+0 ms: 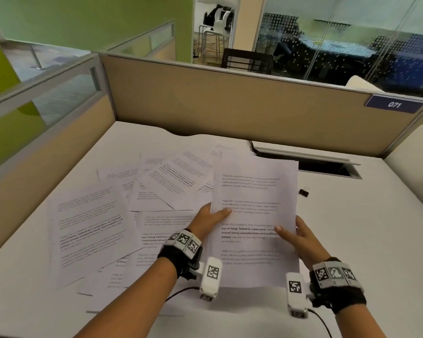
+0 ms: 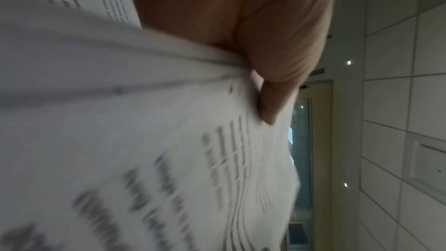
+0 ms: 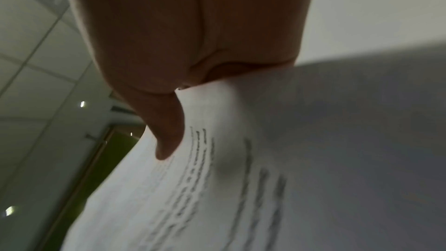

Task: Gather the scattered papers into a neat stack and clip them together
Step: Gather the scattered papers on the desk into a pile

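Here both hands [image 1: 206, 219] hold the sheet [image 1: 254, 215] lengthwise, top edge away.

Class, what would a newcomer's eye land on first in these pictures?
First, the sheaf of printed pages held up at centre, left hand and right hand gripping its side edges. Then the loose papers fanned over the desk's left, and a small black binder clip alone at right.

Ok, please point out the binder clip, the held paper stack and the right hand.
binder clip [image 1: 304, 192]: head view, its black body.
held paper stack [image 1: 254, 191]: head view, upper text area of the top sheet.
right hand [image 1: 300, 236]: head view, back of the hand.
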